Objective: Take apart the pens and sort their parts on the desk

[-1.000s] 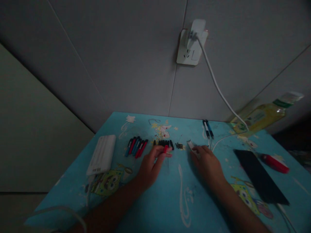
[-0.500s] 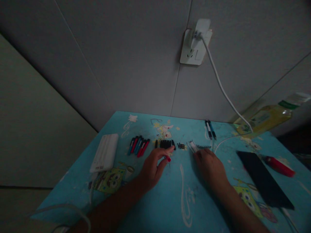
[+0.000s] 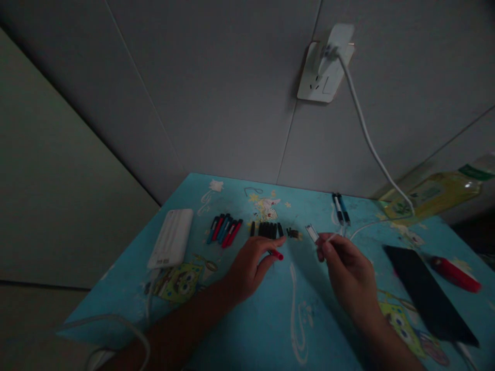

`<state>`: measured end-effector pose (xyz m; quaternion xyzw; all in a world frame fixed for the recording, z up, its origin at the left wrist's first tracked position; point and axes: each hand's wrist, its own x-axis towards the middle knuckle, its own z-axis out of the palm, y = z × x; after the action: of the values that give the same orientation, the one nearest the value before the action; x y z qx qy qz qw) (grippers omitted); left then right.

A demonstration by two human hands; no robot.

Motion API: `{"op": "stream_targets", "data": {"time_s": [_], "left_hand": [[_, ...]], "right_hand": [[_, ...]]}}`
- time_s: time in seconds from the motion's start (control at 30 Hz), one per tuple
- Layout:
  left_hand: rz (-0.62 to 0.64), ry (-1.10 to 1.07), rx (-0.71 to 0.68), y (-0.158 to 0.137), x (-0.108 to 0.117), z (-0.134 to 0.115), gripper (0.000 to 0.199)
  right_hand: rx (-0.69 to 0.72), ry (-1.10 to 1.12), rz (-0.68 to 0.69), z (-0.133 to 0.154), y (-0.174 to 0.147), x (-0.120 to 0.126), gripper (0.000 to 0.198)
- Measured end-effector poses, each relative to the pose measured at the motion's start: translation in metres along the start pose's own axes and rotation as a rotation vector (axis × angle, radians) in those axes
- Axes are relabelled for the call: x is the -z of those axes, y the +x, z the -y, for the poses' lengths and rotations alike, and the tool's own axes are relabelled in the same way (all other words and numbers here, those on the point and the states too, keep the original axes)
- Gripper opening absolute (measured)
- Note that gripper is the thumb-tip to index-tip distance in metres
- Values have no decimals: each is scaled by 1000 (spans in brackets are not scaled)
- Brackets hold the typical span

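Observation:
My left hand (image 3: 253, 263) is curled around a short red pen barrel (image 3: 276, 254), its open end pointing right, with the index finger stretched out by a row of black pen parts (image 3: 267, 230). My right hand (image 3: 346, 263) pinches a thin whitish stick (image 3: 331, 237), probably a pen refill, between thumb and fingers. Touching or just beyond its fingertips lie narrow white strips (image 3: 312, 233); I cannot tell whether they are held. Small dark pen pieces (image 3: 293, 233) lie between the two hands. Red and blue pen barrels (image 3: 225, 230) lie grouped to the left.
Two pens (image 3: 341, 208) lie at the back right. A white power bank (image 3: 172, 238) with a cable is at left. On the right are a dark flat slab (image 3: 429, 293), a red object (image 3: 456, 273) and a yellow liquid bottle (image 3: 436, 193). A white cable (image 3: 365, 123) hangs from the wall socket.
My right hand has lifted from the table and turned, and now shows a thin whitish stick in its pinch. My left hand keeps the red barrel. The view has shifted slightly.

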<state>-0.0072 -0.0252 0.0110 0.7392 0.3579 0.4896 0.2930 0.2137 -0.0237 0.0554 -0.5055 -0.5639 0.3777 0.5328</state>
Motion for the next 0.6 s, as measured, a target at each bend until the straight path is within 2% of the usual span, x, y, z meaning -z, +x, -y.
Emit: {"op": "stream_targets", "data": {"time_s": [0.1, 0.2, 0.47, 0.6], "left_hand": [[35, 29, 23, 1, 0, -1, 28], [61, 74, 21, 2, 0, -2, 27], [94, 110, 14, -1, -4, 2, 23], [91, 154, 60, -3, -6, 3, 17]], "right_hand": [[40, 188, -30, 7, -11, -5, 7], [85, 245, -4, 10, -20, -10, 12], [136, 32, 77, 4, -27, -15, 17], [163, -54, 77, 2, -26, -14, 10]]}}
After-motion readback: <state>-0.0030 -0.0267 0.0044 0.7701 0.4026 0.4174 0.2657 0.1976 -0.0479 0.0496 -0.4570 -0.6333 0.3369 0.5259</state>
